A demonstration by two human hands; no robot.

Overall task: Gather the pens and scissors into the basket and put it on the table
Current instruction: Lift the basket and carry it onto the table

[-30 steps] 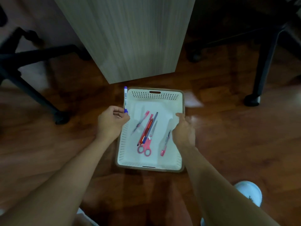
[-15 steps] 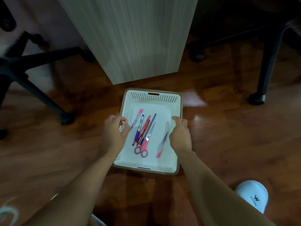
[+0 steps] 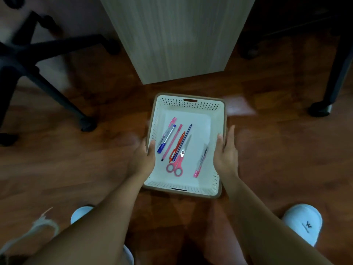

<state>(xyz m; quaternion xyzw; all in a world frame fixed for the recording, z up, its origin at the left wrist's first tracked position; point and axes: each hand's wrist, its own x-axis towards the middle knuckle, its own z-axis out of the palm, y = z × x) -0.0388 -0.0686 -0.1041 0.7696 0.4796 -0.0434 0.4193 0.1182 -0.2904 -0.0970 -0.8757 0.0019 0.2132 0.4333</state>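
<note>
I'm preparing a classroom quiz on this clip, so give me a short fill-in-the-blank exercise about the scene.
1. The basket rests on the ____.
2. The scissors have ____ handles.
3. The left hand and right hand each grip a ____ of the basket.

Missing words: floor; pink; side

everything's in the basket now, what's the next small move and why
Probably close both hands on the side walls and lift the basket level. The left hand and right hand already sit on opposite rims, the scissors and pens lie loose inside, and no pen shows on the floor. Only the carry to the table seems left; tilting could slide the pens.
</note>
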